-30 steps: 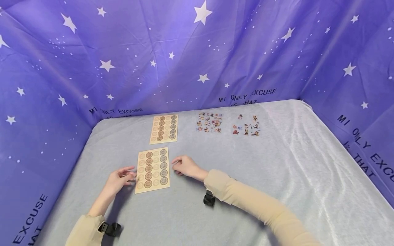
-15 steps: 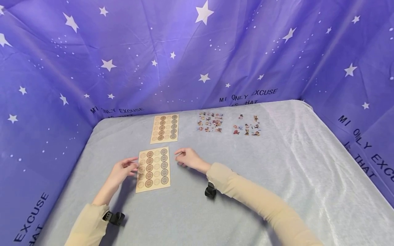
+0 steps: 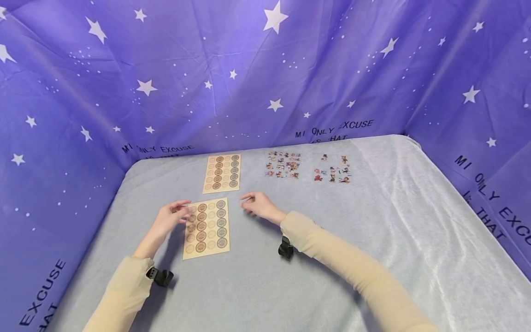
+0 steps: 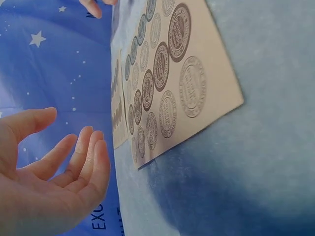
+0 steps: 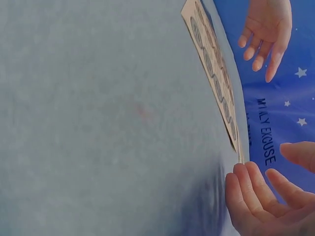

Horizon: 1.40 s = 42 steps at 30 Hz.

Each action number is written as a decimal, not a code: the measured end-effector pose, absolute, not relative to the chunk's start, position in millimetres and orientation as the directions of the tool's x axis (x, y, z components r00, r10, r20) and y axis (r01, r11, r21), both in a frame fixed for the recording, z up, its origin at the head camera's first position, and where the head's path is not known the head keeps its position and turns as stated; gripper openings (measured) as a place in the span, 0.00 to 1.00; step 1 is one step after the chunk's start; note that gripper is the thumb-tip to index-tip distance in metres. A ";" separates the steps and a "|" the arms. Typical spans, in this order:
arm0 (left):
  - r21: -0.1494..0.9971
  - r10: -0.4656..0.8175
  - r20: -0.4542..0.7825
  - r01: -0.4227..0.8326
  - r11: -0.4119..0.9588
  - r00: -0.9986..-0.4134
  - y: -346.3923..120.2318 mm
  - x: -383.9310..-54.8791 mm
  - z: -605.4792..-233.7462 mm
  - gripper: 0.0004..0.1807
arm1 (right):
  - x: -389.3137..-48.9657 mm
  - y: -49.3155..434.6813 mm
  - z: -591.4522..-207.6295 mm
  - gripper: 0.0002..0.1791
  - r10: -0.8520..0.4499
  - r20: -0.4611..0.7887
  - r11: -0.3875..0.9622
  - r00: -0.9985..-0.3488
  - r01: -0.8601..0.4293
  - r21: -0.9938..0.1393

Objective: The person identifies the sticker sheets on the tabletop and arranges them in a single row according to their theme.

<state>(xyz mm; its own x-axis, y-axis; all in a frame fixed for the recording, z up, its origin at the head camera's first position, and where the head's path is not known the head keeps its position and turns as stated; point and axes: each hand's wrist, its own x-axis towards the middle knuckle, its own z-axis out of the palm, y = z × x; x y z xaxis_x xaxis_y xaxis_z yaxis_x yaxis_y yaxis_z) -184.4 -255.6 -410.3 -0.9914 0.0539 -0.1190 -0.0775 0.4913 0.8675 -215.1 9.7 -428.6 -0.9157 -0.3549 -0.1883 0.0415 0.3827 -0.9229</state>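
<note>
The near sheet (image 3: 212, 236) lies flat on the table (image 3: 236, 290), nearer its left edge than its right, its round stickers in four columns, pale ones alternating with brown and grey. The left hand (image 3: 167, 219) hovers by its far-left corner; in the head view thumb and fingertips overlap that corner, but the left wrist view shows them clear of the paper, and also the ring lettering on the stickers. Its fingers are slightly bent and spread, gripping nothing. The right hand (image 3: 262, 206) hangs just off the far-right corner, fingers loosely curved, also holding nothing; the right wrist view shows its thumb well apart from the fingers and, across the sheet, the left hand's fingers pointing down.

Against a second ago, both hands are farther toward the table's far edge, the left having been beside the sheet's left side; the near sheet lies as it did.

Beyond it, apart, the far sheet (image 3: 222, 173) lies by the far edge, near the far-left corner. To its right along that edge are a fuller clear sheet (image 3: 283, 165) and a sparser clear sheet (image 3: 333, 170) of small figures. A starry purple curtain (image 3: 232, 46) hangs behind.
</note>
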 end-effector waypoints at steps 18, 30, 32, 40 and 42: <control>0.873 0.060 -0.127 -0.083 0.481 -0.990 -245.7 -220.3 -410.7 0.23 | -237.1 9.6 -430.2 0.20 -0.311 -0.182 0.368 -0.933 0.059 -0.928; 0.853 0.022 -0.108 -0.082 0.516 -0.994 -241.5 -244.3 -420.4 0.22 | -250.6 1.8 -432.1 0.21 -0.291 -0.160 0.336 -0.943 0.056 -0.940; 0.852 0.012 -0.106 -0.085 0.517 -0.994 -240.8 -248.8 -422.0 0.22 | -253.1 -0.6 -433.0 0.21 -0.281 -0.158 0.316 -0.947 0.064 -0.947; 0.824 0.016 -0.085 -0.061 0.563 -0.996 -235.6 -261.6 -426.0 0.23 | -281.1 -11.8 -467.2 0.20 -0.227 -0.112 0.246 -0.967 0.054 -0.968; 0.814 0.021 -0.064 -0.040 0.579 -0.998 -233.8 -263.7 -426.7 0.23 | -302.9 -15.9 -501.1 0.19 -0.209 -0.039 0.257 -0.977 -0.016 -0.966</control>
<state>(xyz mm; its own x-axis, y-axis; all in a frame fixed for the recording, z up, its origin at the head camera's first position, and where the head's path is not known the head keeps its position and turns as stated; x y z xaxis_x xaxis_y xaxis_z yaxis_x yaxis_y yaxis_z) -263.7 -233.8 -426.7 -0.9977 0.0205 -0.0642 -0.0405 0.5788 0.8145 -302.9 -15.9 -501.1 -0.9770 -0.2095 -0.0394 -0.0161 0.2568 -0.9663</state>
